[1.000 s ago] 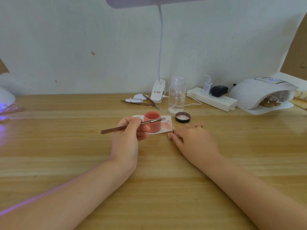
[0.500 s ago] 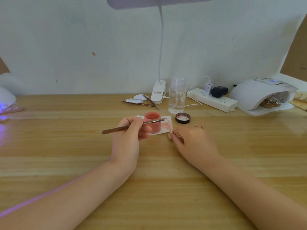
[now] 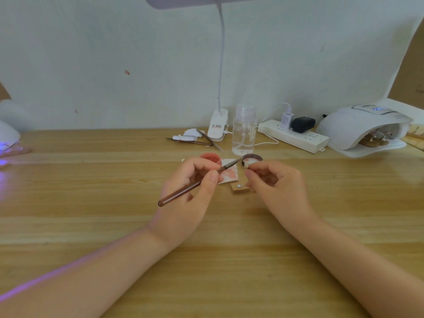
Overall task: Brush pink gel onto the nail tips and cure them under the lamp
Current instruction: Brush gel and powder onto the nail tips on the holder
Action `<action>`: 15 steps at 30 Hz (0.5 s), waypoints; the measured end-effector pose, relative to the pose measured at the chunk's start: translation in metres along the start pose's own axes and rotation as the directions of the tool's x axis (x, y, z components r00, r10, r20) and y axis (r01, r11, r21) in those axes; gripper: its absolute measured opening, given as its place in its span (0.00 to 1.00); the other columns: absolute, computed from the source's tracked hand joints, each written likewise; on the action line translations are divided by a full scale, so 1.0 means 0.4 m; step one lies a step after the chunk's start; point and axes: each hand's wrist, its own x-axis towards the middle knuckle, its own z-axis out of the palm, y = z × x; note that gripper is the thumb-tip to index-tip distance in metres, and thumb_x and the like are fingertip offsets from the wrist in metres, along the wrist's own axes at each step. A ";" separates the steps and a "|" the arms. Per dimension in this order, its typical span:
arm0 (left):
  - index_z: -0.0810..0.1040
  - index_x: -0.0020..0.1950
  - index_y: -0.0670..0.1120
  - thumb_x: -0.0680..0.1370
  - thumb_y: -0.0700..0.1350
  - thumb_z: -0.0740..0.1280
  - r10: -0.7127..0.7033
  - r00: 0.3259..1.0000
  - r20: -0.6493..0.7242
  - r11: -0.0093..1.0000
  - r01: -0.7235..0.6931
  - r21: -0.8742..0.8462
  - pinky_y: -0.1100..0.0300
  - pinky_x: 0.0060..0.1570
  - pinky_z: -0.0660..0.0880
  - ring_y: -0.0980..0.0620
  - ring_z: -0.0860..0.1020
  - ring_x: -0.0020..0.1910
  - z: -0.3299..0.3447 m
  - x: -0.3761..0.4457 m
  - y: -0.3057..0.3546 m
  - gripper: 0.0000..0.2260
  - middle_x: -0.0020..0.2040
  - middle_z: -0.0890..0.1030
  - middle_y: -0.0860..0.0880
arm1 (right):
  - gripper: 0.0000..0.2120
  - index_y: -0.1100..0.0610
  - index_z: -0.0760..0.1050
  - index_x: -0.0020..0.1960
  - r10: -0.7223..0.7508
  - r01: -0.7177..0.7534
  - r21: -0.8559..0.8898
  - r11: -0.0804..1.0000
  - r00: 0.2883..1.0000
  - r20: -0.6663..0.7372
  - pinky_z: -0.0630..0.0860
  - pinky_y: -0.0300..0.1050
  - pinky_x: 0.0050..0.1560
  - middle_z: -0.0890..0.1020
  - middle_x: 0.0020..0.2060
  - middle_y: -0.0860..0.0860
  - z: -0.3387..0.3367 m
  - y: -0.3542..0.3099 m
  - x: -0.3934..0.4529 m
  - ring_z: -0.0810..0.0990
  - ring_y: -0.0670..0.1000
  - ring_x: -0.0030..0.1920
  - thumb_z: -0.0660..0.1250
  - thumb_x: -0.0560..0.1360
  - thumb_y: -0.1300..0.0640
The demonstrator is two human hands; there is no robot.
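Pink gel pot [image 3: 210, 158] on stained white paper [image 3: 229, 174]; round black lid [image 3: 252, 158] right of it; clear plastic bottle [image 3: 244, 130] behind; white dome nail lamp [image 3: 358, 128] far right on wooden table [image 3: 91, 180].

The left hand [image 3: 183, 198] holds a thin brown brush [image 3: 195, 183]. Its tip points at a small white nail tip [image 3: 247, 164] pinched by the right hand [image 3: 275, 187]. A pink jar [image 3: 211, 158] sits behind on the wooden table [image 3: 91, 203].
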 end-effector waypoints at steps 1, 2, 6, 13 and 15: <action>0.77 0.48 0.50 0.77 0.45 0.64 0.010 1.000 0.015 1.000 -0.010 0.014 0.58 0.53 0.76 0.51 0.80 0.55 0.001 -0.002 0.000 0.03 0.47 0.83 0.50 | 0.11 0.42 0.79 0.41 -0.004 0.004 0.000 1.000 1.000 -0.001 0.80 0.47 0.46 0.83 0.35 0.44 0.000 0.000 0.000 0.82 0.47 0.39 0.72 0.72 0.59; 0.76 0.49 0.52 0.76 0.48 0.64 0.026 0.999 0.029 0.999 -0.028 0.040 0.56 0.54 0.76 0.50 0.80 0.56 0.001 -0.004 0.001 0.03 0.49 0.83 0.50 | 0.12 0.42 0.79 0.41 -0.010 0.010 -0.001 1.000 1.000 -0.001 0.81 0.48 0.46 0.84 0.35 0.44 0.001 -0.001 -0.001 0.82 0.47 0.39 0.72 0.72 0.59; 0.74 0.50 0.59 0.76 0.48 0.63 0.137 0.988 0.076 0.975 -0.148 0.166 0.72 0.51 0.71 0.62 0.78 0.55 0.003 -0.006 0.010 0.05 0.47 0.82 0.61 | 0.13 0.41 0.79 0.39 -0.027 0.027 -0.010 1.000 0.999 -0.021 0.81 0.50 0.46 0.83 0.34 0.43 0.003 -0.004 -0.003 0.82 0.47 0.37 0.72 0.71 0.60; 0.73 0.51 0.59 0.76 0.44 0.64 0.211 0.973 0.088 0.951 -0.226 0.212 0.76 0.50 0.68 0.69 0.76 0.52 0.005 -0.005 0.005 0.09 0.45 0.79 0.66 | 0.13 0.41 0.79 0.39 -0.030 0.030 0.004 1.000 0.999 -0.037 0.80 0.53 0.46 0.84 0.34 0.45 0.004 -0.006 -0.004 0.83 0.48 0.37 0.73 0.71 0.60; 0.73 0.51 0.58 0.76 0.40 0.66 0.216 0.973 0.081 0.945 -0.229 0.232 0.76 0.50 0.68 0.69 0.76 0.52 0.006 -0.006 0.003 0.12 0.45 0.79 0.64 | 0.13 0.41 0.79 0.40 -0.041 0.041 -0.001 0.999 0.998 -0.038 0.80 0.52 0.46 0.84 0.34 0.45 0.003 -0.005 -0.004 0.83 0.48 0.37 0.73 0.71 0.60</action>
